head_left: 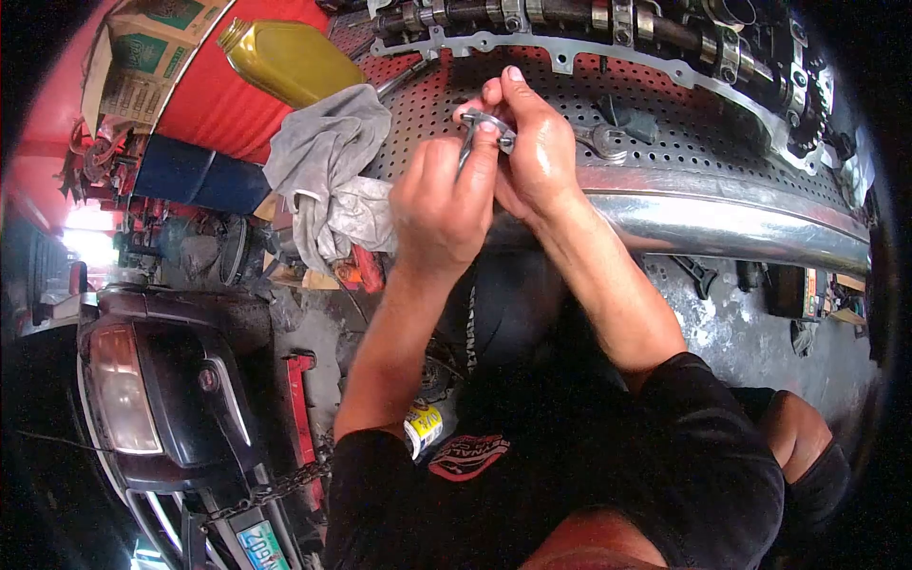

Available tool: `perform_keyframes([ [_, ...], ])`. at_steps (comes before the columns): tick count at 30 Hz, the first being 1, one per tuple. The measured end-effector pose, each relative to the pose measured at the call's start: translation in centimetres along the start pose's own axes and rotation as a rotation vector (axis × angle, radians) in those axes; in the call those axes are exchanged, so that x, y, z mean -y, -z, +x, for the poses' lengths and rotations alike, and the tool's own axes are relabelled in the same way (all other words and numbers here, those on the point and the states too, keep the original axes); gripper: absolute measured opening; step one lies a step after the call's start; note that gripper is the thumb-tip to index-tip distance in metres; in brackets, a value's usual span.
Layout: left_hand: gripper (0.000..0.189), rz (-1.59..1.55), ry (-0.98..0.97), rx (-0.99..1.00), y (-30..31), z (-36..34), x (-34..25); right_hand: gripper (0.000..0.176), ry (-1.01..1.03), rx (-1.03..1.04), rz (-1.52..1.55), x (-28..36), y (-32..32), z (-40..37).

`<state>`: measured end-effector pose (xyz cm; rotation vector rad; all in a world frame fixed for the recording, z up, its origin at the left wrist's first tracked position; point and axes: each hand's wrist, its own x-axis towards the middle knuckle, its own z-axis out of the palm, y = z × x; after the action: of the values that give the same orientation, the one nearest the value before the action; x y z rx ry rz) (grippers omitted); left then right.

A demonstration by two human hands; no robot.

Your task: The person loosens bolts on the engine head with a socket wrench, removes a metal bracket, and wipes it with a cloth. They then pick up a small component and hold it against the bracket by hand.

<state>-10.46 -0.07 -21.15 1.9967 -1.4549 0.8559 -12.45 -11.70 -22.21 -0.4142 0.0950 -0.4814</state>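
Both hands meet over the near edge of a perforated metal bench top. My left hand (442, 195) is closed, its thumb pressed on a small grey metal part (472, 120) with a rod-like piece below it. My right hand (541, 152) curls around the other side of that part, thumb pointing up; its fingers hide some of the part. Just right of my right hand, a wrench (604, 142) lies on the bench. Beyond both hands sits an engine cylinder head (570, 47) with camshafts and bearing caps.
Grey rags (328, 142) hang at the bench's left, beside a gold oil jug (290, 65). A rounded metal rail (722, 223) edges the bench. A black vehicle (180, 380) stands lower left, near a chain (275, 489). A person's arm (798, 432) shows at lower right.
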Motion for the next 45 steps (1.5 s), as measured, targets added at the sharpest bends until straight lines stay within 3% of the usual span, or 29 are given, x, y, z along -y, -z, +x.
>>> perform_keyframes([
  [2, 0.022, -0.456, 0.22, -0.061, -1.0, -0.4, -0.1, 0.032, -0.022, 0.003, 0.007, 0.1, 0.3, -0.2],
  [4, 0.021, -0.758, 0.548, 0.04, 0.2, 0.0, -1.3, 0.032, -0.009, -0.003, -0.001, 0.2, 0.4, -0.2],
  [6, 0.023, -0.697, 0.394, 0.027, 0.1, 0.2, -0.8, 0.032, -0.018, 0.016, 0.013, 0.4, 0.1, -0.5],
  [10, 0.02, 0.203, -0.119, 0.083, 1.1, 1.0, -0.2, 0.033, -0.004, 0.015, 0.061, -0.4, 0.3, 0.1],
  [11, 0.021, 0.149, -0.115, 0.034, 0.6, 0.5, 0.0, 0.033, 0.005, 0.015, 0.05, -0.2, 0.1, 0.1],
  [14, 0.022, -0.715, 0.358, -0.04, -1.0, 0.1, -0.9, 0.033, -0.022, 0.025, 0.042, 0.3, 0.4, -0.3],
  [18, 0.025, -0.486, 0.159, -0.026, -0.8, 0.3, 0.0, 0.033, -0.021, 0.055, 0.065, 0.3, 0.5, 0.1],
  [19, 0.029, -0.041, -0.064, -0.048, -0.3, 0.9, 0.1, 0.033, -0.024, 0.045, 0.082, 0.1, 0.4, 0.1],
  [22, 0.032, 0.077, -0.141, -0.12, -0.6, 0.4, -0.1, 0.034, -0.011, 0.099, 0.051, 0.0, 0.8, 0.0],
  [23, 0.028, -0.05, -0.072, -0.154, -1.7, 0.1, 0.0, 0.034, 0.013, 0.08, 0.053, 0.0, 1.1, 0.3],
  [26, 0.024, -0.995, 0.604, 0.002, -1.0, 0.0, -1.9, 0.032, -0.03, 0.195, 0.076, 0.8, 1.7, -0.2],
  [28, 0.023, -0.839, 0.474, 0.059, -0.3, 0.1, -1.3, 0.031, -0.033, 0.193, 0.079, 0.9, 1.4, -0.5],
  [30, 0.025, -0.494, 0.136, -0.041, -1.1, 0.2, -0.4, 0.031, -0.016, 0.215, 0.11, 0.5, 1.5, -0.1],
  [31, 0.026, -0.106, 0.044, 0.057, 0.4, 0.6, -0.3, 0.034, -0.018, 0.159, 0.121, 0.2, 1.1, 0.2],
  [34, 0.025, -0.258, 0.035, -0.092, -0.9, 0.8, -0.2, 0.034, 0.008, 0.17, 0.082, 0.4, 1.1, 0.0],
  [35, 0.025, -0.655, 0.333, 0.006, -0.6, 0.2, -1.2, 0.035, 0.021, 0.15, 0.051, 0.5, 1.0, -0.2],
  [37, 0.026, -0.954, 0.559, 0.079, 0.5, -0.3, -2.0, 0.035, -0.026, 0.216, 0.073, 0.8, 1.4, -0.9],
  [39, 0.026, -0.919, 0.396, -0.029, -0.6, -0.3, -1.6, 0.036, -0.063, 0.279, 0.114, 0.9, 1.6, -0.5],
  [42, 0.025, 0.068, -0.101, -0.051, 0.0, 0.3, -0.2, 0.032, -0.014, 0.202, -0.03, 0.3, 1.1, -0.1],
  [43, 0.025, 0.084, -0.105, -0.099, -0.4, 0.1, -0.2, 0.036, -0.027, 0.229, 0.045, 0.2, 1.4, 0.3],
  [45, 0.024, -0.592, 0.305, -0.042, -0.3, 0.2, -1.6, 0.036, -0.049, 0.247, 0.083, 0.7, 1.2, 0.1],
])
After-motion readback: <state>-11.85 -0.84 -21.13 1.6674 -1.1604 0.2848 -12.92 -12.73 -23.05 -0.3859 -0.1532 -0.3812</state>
